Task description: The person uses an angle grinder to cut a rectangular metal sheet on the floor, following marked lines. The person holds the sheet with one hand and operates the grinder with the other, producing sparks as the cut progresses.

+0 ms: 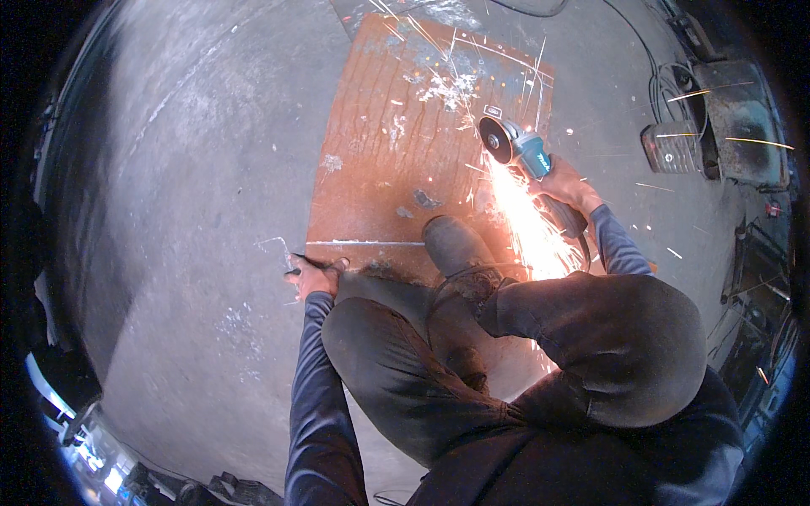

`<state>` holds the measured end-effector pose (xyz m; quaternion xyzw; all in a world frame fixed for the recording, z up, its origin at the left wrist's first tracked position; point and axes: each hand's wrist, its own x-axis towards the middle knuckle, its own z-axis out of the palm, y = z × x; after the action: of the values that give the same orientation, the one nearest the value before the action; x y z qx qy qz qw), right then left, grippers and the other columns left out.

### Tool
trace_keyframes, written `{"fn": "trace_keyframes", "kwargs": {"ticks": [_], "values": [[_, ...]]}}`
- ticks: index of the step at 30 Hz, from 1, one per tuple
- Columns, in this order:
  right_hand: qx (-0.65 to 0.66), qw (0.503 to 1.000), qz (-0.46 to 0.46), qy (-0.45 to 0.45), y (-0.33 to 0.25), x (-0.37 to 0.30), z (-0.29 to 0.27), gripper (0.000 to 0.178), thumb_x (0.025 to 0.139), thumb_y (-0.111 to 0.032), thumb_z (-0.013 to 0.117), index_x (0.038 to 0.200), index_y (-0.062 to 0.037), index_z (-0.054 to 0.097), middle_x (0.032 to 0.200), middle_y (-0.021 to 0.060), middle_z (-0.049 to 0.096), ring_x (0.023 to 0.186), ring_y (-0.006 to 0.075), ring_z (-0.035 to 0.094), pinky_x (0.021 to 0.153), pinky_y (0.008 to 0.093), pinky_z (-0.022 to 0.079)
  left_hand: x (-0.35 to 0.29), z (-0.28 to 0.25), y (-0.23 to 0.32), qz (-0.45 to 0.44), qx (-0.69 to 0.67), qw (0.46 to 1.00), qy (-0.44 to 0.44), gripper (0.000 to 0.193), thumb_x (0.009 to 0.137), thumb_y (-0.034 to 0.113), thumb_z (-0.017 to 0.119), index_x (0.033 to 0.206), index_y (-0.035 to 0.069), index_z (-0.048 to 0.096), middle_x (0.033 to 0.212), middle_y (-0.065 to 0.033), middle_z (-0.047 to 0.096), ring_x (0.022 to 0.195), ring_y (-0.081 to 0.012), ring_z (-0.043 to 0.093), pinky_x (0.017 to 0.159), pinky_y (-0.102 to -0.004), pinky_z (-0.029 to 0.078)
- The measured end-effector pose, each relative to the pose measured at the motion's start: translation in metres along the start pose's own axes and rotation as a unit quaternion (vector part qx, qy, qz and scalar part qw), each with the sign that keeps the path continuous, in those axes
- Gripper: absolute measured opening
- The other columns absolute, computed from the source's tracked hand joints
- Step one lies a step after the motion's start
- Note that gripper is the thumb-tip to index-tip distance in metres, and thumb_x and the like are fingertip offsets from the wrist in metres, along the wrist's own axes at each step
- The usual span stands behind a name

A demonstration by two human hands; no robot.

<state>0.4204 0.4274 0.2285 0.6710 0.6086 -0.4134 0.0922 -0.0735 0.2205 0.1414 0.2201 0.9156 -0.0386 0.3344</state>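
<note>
Grinder (532, 155) (one) sprays sparks (525, 215) over one rusty sheet (371, 160).

That head-worn fisheye over there looks steeply down past the bent knees (654, 337) onto the floor (219, 169) close below.

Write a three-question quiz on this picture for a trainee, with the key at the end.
1. Which hand holds the angle grinder?
2. True or false: the left hand is also on the angle grinder.
3. The line drawn on the rusty metal sheet near the left hand is: (a) yellow, (b) white, (c) green.

Key:
1. The right hand.
2. False; it is at the sheet's left edge.
3. (b)
</note>
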Motion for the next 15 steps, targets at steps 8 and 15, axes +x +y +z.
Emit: {"fn": "trace_keyframes", "kwargs": {"ticks": [8, 15], "values": [[0.213, 0.975, -0.062, 0.001, 0.029, -0.001, 0.015, 0.061, 0.08, -0.036, 0.084, 0.126, 0.001, 0.068, 0.117, 0.0182, 0.074, 0.108, 0.0308, 0.071, 0.092, 0.0398, 0.054, -0.004, -0.003, 0.001, -0.003, -0.019, 1.0, -0.003, 0.147, 0.064, 0.05, 0.099, 0.17, 0.01, 0.005, 0.168, -0.0422, 0.008, 0.149, -0.0584, 0.037, 0.123, -0.063, 0.03], [0.093, 0.995, -0.033, -0.018, 0.01, -0.013, 0.006, 0.06, 0.078, -0.031, 0.086, 0.125, 0.0016, 0.067, 0.119, 0.0191, 0.074, 0.109, 0.0303, 0.071, 0.093, 0.0401, 0.054, 0.002, 0.004, -0.008, -0.002, -0.004, 1.0, 0.015, 0.147, 0.064, 0.051, 0.098, 0.17, 0.01, 0.005, 0.167, -0.0423, 0.009, 0.146, -0.058, 0.04, 0.122, -0.0643, 0.031]]}}
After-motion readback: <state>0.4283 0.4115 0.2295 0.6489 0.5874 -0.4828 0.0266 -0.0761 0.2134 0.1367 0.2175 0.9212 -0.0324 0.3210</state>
